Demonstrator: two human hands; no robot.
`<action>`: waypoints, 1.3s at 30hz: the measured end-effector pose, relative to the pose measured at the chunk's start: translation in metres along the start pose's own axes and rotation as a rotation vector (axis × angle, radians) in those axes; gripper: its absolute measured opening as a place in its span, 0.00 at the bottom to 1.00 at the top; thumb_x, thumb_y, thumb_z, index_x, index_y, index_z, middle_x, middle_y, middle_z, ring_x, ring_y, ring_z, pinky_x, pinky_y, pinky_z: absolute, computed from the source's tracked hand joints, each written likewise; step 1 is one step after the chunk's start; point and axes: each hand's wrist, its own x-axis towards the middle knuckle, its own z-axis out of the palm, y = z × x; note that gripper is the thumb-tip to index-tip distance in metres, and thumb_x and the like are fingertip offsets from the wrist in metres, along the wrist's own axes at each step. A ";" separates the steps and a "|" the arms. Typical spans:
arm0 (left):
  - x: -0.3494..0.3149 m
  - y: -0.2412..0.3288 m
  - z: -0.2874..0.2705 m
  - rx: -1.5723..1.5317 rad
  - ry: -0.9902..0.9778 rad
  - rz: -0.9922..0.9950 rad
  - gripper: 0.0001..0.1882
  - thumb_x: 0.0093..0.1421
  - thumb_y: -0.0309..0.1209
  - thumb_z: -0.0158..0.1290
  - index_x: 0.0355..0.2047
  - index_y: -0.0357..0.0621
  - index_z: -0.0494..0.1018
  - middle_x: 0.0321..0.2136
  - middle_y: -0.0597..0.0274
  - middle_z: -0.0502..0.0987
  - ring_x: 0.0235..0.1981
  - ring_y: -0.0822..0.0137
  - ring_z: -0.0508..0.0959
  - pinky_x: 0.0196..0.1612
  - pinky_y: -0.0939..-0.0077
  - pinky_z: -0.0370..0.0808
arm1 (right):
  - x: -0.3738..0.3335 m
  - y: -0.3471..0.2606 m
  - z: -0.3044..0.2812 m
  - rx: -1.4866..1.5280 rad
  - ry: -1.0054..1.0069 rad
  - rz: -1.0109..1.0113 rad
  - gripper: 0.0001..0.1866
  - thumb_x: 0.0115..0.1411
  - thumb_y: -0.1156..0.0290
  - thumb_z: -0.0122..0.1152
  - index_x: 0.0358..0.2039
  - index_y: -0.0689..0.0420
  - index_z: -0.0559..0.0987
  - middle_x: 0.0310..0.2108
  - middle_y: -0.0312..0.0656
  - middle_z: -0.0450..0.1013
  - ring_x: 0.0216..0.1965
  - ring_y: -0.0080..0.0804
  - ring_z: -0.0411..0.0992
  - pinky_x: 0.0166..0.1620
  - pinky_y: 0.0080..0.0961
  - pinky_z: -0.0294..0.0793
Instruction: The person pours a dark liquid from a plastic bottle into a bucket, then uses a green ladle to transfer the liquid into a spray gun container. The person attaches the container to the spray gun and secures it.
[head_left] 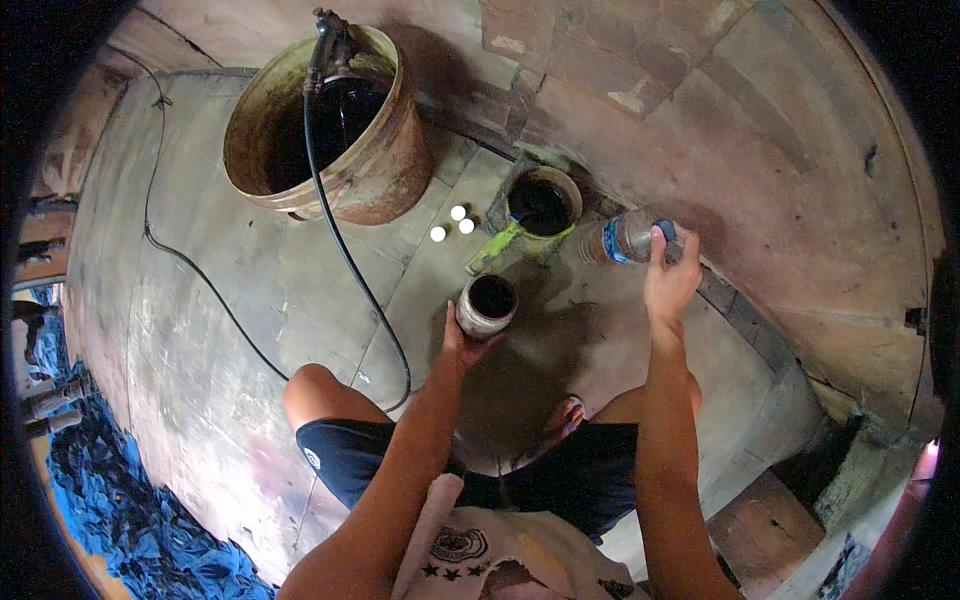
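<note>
My left hand [466, 343] is wrapped round the side of a whitish, open-topped jar [484, 322], dark inside, in front of me. Out to the right, my right hand [672, 278] grips a clear plastic bottle [628, 236] with a blue label, its fingers at the dark-capped end. Between and beyond the two stands a small round tub [572, 190] of dark liquid. A yellow-green handle [492, 250] leans against its near rim; whether it belongs to a scoop or a brush I cannot tell. Three white caps [458, 213] lie left of the tub.
A large stained bucket [400, 150] stands at the far left, with a metal nozzle fitting [328, 55] on its rim. From it a black hose [345, 250] curves toward my knee. Blue crumpled material [140, 510] heaps at the lower left. A wall [800, 150] rises on the right.
</note>
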 end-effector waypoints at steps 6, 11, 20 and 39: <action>-0.019 -0.010 -0.005 0.567 -0.301 0.462 0.31 0.64 0.41 0.55 0.65 0.49 0.62 0.62 0.55 0.70 0.63 0.55 0.71 0.65 0.54 0.69 | 0.006 0.005 -0.013 0.022 -0.062 -0.022 0.16 0.59 0.62 0.69 0.41 0.60 0.79 0.39 0.52 0.77 0.42 0.53 0.76 0.47 0.43 0.72; -0.023 0.006 -0.009 0.178 -0.080 -0.003 0.32 0.57 0.28 0.63 0.62 0.47 0.65 0.60 0.57 0.72 0.61 0.60 0.72 0.65 0.59 0.69 | 0.006 -0.002 -0.015 -0.049 -0.071 -0.038 0.16 0.58 0.61 0.70 0.40 0.60 0.80 0.39 0.51 0.77 0.42 0.53 0.75 0.47 0.42 0.72; -0.044 -0.105 -0.031 0.082 0.450 0.016 0.29 0.64 0.43 0.48 0.61 0.41 0.62 0.57 0.39 0.67 0.58 0.43 0.70 0.61 0.47 0.69 | 0.017 -0.010 -0.023 -0.241 -0.118 -0.047 0.17 0.54 0.58 0.74 0.34 0.57 0.80 0.31 0.44 0.78 0.33 0.47 0.78 0.37 0.41 0.74; -0.091 -0.082 0.238 1.692 -0.188 1.274 0.51 0.31 0.42 0.75 0.58 0.45 0.66 0.52 0.47 0.69 0.58 0.42 0.67 0.68 0.38 0.55 | 0.010 -0.052 -0.169 0.100 -0.493 0.013 0.14 0.54 0.69 0.74 0.32 0.62 0.76 0.24 0.39 0.73 0.24 0.25 0.69 0.29 0.24 0.69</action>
